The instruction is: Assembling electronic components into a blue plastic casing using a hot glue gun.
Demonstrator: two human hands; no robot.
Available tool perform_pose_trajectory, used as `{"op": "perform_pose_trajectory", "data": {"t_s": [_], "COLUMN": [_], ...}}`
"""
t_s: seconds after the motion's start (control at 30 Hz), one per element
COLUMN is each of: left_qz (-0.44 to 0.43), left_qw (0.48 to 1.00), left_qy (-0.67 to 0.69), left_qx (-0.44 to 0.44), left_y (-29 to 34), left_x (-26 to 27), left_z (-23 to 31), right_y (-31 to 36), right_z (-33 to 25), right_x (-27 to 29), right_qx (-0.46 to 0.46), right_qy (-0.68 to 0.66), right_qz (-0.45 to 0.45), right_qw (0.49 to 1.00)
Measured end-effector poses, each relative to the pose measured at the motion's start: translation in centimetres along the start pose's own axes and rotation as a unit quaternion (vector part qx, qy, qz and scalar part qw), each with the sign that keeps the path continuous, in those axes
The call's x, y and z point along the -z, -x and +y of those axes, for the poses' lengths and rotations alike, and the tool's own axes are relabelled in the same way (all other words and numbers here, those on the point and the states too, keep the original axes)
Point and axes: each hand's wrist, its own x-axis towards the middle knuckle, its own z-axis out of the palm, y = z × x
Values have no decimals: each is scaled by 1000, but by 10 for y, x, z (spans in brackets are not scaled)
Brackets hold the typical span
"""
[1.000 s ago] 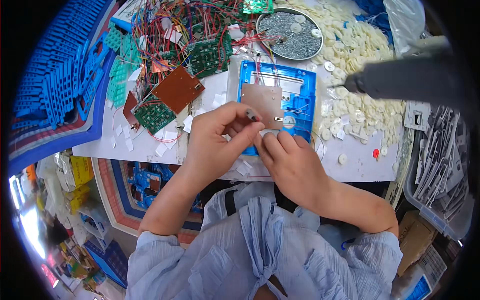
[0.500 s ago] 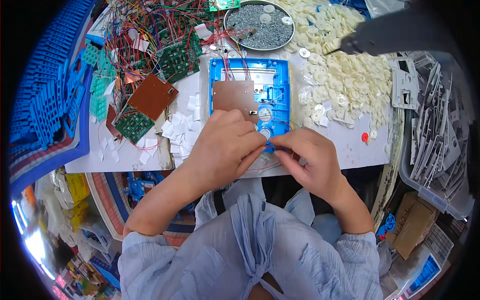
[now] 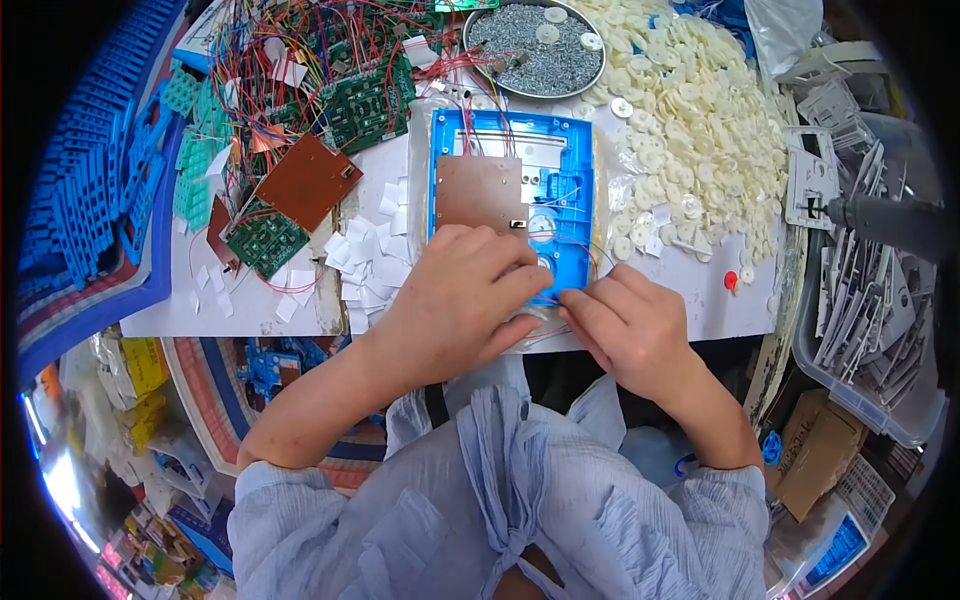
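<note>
A blue plastic housing (image 3: 560,160) lies on the white worktop with a brown circuit board (image 3: 478,192) set in it and thin red and blue wires running across. My left hand (image 3: 455,295) rests palm down over the housing's near end, fingers curled on its lower edge. My right hand (image 3: 625,325) is just right of it, fingertips pinching thin wires at the housing's lower right corner. The part under my left palm is hidden.
A round metal dish of small screws (image 3: 535,45) stands behind the housing. A heap of cream plastic discs (image 3: 700,110) covers the right. Green and brown circuit boards with tangled wires (image 3: 320,110) lie left, blue plastic parts (image 3: 90,190) farther left. A hanging power screwdriver (image 3: 885,220) is at right.
The view has shifted so the housing sits more central. Both hands have come down from working above the board to its near edge; the screwdriver now hangs lower at the right.
</note>
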Motion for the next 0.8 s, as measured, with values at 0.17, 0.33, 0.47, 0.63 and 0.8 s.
{"op": "perform_pose_trajectory", "data": {"t_s": [0.17, 0.33, 0.47, 0.63, 0.8], "left_qz": [-14, -43, -38, -42, -50], "left_qw": [1000, 997, 992, 986, 977], "left_qy": [-21, -56, -91, -121, -163], "left_qx": [-7, -23, -85, -110, -128], "left_y": [5, 6, 10, 12, 12], "left_x": [-3, -4, -7, -8, -9], "left_z": [-6, -6, -7, -8, -4], "right_y": [-5, -4, 17, 14, -5], "right_z": [2, 17, 30, 28, 10], "right_x": [2, -5, -16, -9, 10], "right_qx": [44, 46, 26, -124, -310], "right_qy": [16, -42, -85, -250, -273], "right_qz": [-21, -10, 23, -36, -150], "right_qw": [999, 998, 996, 960, 898]}}
